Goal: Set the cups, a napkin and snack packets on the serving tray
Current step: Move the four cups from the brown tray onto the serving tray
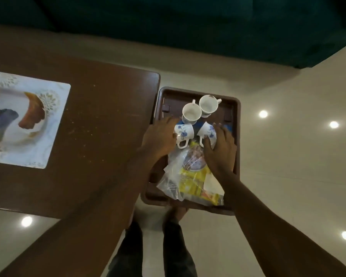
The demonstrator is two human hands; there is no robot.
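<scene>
A brown serving tray (235,156) sits just past the right edge of the table, over the floor. Two white cups (191,112) (208,105) stand upright at its far end. Nearer me, two blue-flowered cups lie tilted. My left hand (160,136) holds the left flowered cup (185,131) from its left side. My right hand (220,144) wraps over the right flowered cup (208,129). A clear plastic bag (173,176) and a yellow snack packet (192,180) lie on the near half of the tray. Something blue (229,127) shows under the cups.
The dark wooden table (100,126) is to the left, with a printed white placemat (28,120) on it. Glossy pale floor (288,156) surrounds the tray. A dark green sofa (208,27) runs along the far side. My legs and feet (174,216) are below the tray.
</scene>
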